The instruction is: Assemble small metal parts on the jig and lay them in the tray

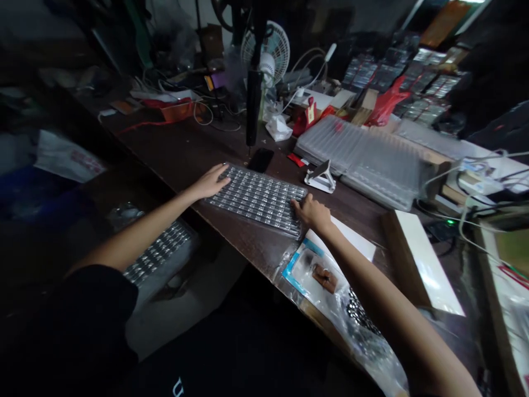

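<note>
At the near edge of the dark wooden workbench (173, 149), I am steadying a clear blister tray (248, 216) of small metal parts (259, 196), my left hand (210, 183) lying open on one end, my right hand (311, 214) bent over the other, gripping or not I cannot tell, and pressing both evenly.

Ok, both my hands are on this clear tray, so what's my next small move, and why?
Probably lift the clear plastic tray slowly and level. Your left hand and right hand are already at opposite ends, and its rows of small shiny parts might shift if one end rises first.
</note>
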Available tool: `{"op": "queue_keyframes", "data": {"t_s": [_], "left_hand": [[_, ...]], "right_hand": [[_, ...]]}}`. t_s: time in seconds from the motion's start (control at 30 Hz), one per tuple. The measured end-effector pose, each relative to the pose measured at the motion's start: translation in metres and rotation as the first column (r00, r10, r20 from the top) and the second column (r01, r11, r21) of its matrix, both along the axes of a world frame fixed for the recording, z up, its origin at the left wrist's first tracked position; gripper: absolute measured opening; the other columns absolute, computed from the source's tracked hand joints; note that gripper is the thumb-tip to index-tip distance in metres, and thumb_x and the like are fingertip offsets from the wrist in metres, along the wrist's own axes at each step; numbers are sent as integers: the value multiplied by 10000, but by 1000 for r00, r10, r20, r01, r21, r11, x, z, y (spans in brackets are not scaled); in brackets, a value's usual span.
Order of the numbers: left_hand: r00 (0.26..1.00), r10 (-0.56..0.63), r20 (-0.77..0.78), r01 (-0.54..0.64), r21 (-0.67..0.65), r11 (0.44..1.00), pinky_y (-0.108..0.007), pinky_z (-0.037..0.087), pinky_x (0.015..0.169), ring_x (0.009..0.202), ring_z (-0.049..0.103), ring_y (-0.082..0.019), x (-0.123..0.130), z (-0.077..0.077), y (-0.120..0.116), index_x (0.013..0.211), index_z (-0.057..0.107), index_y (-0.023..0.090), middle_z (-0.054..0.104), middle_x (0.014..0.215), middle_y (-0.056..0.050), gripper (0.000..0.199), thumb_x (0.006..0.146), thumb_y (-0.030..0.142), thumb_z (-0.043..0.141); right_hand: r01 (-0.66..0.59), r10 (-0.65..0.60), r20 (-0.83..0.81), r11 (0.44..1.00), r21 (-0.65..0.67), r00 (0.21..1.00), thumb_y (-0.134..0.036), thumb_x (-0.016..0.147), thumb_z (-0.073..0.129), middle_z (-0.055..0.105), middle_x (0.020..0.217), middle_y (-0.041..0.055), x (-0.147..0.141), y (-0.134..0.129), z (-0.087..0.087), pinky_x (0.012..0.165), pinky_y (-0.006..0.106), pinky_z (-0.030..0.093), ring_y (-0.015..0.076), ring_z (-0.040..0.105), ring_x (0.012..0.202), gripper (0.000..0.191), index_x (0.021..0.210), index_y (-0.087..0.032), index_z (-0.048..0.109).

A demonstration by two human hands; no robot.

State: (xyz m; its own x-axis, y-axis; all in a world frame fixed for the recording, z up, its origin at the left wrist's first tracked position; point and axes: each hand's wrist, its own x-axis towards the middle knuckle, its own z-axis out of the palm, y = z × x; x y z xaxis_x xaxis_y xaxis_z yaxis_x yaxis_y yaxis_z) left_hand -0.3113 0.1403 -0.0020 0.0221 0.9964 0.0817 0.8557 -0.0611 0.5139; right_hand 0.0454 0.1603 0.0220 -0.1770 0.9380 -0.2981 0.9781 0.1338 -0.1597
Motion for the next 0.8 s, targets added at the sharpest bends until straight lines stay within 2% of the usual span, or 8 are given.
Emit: {"op": "queue_keyframes", "data": {"t_s": [0.13,0.23,0.37,0.5,0.57,0.67,0.73,0.8], "left_hand": [[997,35,-73,-40,-62,997,-447,223,1225,1511,255,-278,12,-13,0,1529,340,165,217,1644,-142,622,979,453,380],[992,80,-94,-86,-59,995,-505,179,1226,1519,225,-292,14,-19,-17,1543,301,174,182,1651,-151,612,994,439,353],[977,187,-98,-189,-7,982,-537,165,1219,1515,223,-315,18,-28,-68,1530,318,158,217,1635,-178,592,995,403,375],[922,343,181,-367,118,923,-453,189,1239,1507,246,-272,22,-47,-141,1486,401,185,257,1621,-145,521,989,344,412],[799,427,423,-525,144,839,-410,178,1251,1518,212,-257,24,-57,-178,1469,420,210,251,1620,-118,538,961,368,502],[482,443,756,-686,10,728,-409,220,1243,1481,305,-274,30,-68,-223,1439,447,231,377,1561,-99,628,875,397,667],[257,372,892,-658,-120,743,-413,370,1168,1326,517,-263,34,-73,-244,1409,473,234,562,1405,-89,617,855,383,700],[52,341,939,-607,-241,757,-381,529,990,1078,664,-224,37,-78,-258,1381,491,243,674,1222,-66,584,852,367,706]], "right_hand": [[15,-21,50,994,110,999,-562,1011,212,670,1129,322,-11,-7,-2,913,485,459,404,647,1118,641,1246,-29,481],[-9,1,57,991,136,998,-512,1018,252,689,1095,289,-13,-8,-5,890,481,474,394,669,1067,572,1220,-46,516],[-77,73,27,982,170,997,-482,1017,273,660,1153,268,-15,-10,-7,896,481,475,391,649,1084,534,1204,-64,548],[-163,175,-35,960,228,984,-483,1010,303,578,1264,257,-26,-21,-11,960,472,443,375,568,1194,508,1209,-104,576],[-188,213,-78,951,246,974,-481,1006,320,569,1265,236,-35,-28,-15,974,466,436,358,559,1195,483,1199,-134,596],[-195,243,-169,946,258,955,-484,993,358,597,1237,200,-48,-38,-24,959,436,446,328,587,1138,451,1209,-177,608],[-167,231,-241,952,258,943,-518,976,388,645,1170,186,-56,-41,-29,921,424,461,320,617,1073,479,1251,-179,585],[-115,193,-310,960,254,931,-598,949,397,685,1076,186,-62,-44,-33,871,424,475,321,638,1004,580,1278,-149,559]]}}
